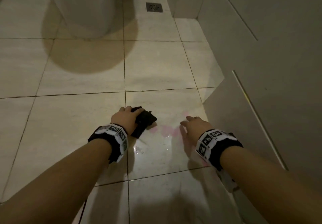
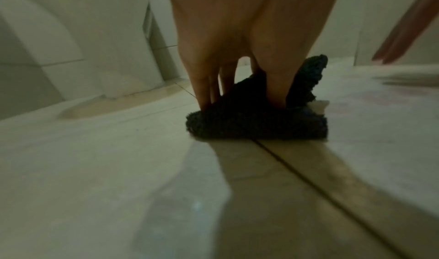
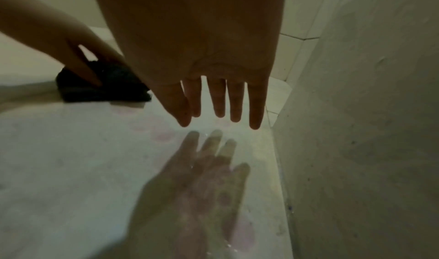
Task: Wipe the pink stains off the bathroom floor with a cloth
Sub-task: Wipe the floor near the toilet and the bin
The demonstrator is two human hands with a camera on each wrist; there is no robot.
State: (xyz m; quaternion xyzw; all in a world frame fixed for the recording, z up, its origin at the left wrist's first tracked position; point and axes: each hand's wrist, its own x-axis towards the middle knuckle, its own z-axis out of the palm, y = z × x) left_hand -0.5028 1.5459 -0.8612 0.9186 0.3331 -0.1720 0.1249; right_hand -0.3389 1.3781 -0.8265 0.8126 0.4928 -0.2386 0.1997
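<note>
A dark bunched cloth (image 1: 144, 121) lies on the beige tiled floor, and my left hand (image 1: 124, 117) grips it from above. The left wrist view shows the fingers (image 2: 204, 86) and thumb pinching into the cloth (image 2: 256, 120) as it rests on the tile. Faint pink stains (image 1: 167, 130) spread on the wet, glossy tile between my hands, just right of the cloth. My right hand (image 1: 193, 125) hovers a little above the floor with straight fingers (image 3: 218, 101), holding nothing; its reflection shows below. More pink marks (image 3: 164, 136) lie under that hand.
A white toilet base (image 1: 87, 9) stands at the back left. A square metal floor drain (image 1: 154, 7) sits at the back. A grey wall (image 1: 270, 66) with a jutting corner runs close along the right of my right hand.
</note>
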